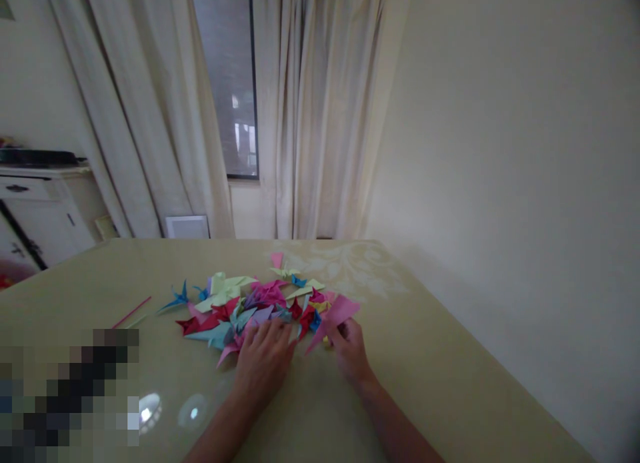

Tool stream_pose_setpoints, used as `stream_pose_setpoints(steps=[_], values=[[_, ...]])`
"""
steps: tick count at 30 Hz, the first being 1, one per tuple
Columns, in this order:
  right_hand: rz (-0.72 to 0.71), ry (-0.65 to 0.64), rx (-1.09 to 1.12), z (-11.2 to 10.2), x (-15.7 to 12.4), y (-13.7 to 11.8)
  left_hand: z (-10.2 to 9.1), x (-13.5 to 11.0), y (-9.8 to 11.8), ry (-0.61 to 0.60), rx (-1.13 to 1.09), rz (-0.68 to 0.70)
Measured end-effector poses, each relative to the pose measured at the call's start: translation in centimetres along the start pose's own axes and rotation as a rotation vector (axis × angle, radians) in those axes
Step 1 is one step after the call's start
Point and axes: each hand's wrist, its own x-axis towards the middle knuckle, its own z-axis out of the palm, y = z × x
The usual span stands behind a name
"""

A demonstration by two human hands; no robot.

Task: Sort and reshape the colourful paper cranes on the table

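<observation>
A heap of folded paper cranes (227,289) in pink, red, blue, purple, yellow and pale green lies on the table in front of me. My left hand (266,356) rests at the near edge of this heap, its fingers stretched out over the closest pieces. To the right, my right hand (351,353) pinches a pink paper crane (336,321) between thumb and fingers, its wide flat part turned upward. Just left of that crane sit red and blue folded pieces, partly overlapping. The left fingertips cover part of the pile.
Two thin sticks, one of them pink (132,311), lie left of the heap on the glossy table (450,396). A blurred-out patch hides the lower left corner. Behind are curtains (330,116), a window and a white cabinet (55,203); a wall flanks the table's right side.
</observation>
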Motion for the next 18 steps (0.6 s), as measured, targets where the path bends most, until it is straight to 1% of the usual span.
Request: stream_pose_setpoints(steps=[3,6,8,11,13,16,18], values=[[0.004,0.152,0.011,-1.0,1.0,0.1,0.2,-0.3,-1.9,-0.073,0.084,-0.162],[-0.012,0.230,0.001,-1.9,1.9,0.2,0.3,-0.5,-3.4,-0.153,0.063,-0.227],[-0.030,0.256,-0.021,-2.4,2.2,0.4,0.2,-0.3,-4.0,-0.162,0.000,-0.258],[-0.045,0.283,-0.056,-2.8,2.5,0.4,0.0,0.1,-4.4,-0.100,-0.158,-0.305],[-0.048,0.285,-0.073,-2.8,2.5,0.3,-0.2,0.4,-4.5,-0.039,-0.281,-0.389],[-0.053,0.254,-0.087,-2.8,2.4,0.1,-0.4,0.8,-4.5,0.036,-0.458,-0.530],[-0.052,0.221,-0.099,-2.7,2.3,0.2,-0.6,1.0,-4.5,0.086,-0.551,-0.577]])
